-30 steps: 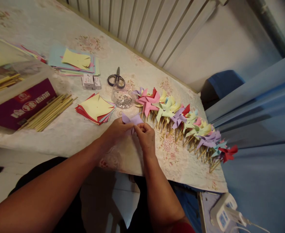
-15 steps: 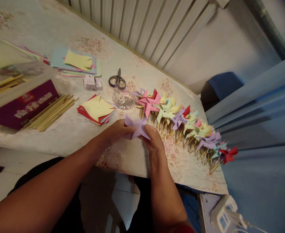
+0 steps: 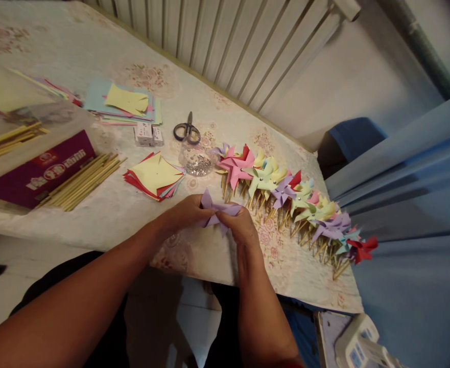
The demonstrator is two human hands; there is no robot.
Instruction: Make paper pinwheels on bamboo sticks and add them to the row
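purple paper pinwheel (image 3: pixel 217 210) pinched between left hand (image 3: pixel 184 212) and right hand (image 3: pixel 240 227) at frame centre, over the desk (image 3: pixel 105 214) near edge. both sets of fingers clenched on it. long axis roughly left-right, thin matte folded blades. finished pinwheels row (image 3: pixel 293 199) running off lower right, bamboo sticks (image 3: pixel 83 179) at left.

The lower part of the purple paper pinwheel (image 3: pixel 217 210) is covered by the right hand (image 3: pixel 239 228). The power strip (image 3: pixel 362 345) is cut off by the bottom edge. Print on the maroon box (image 3: pixel 41 169) is unreadable (too small).
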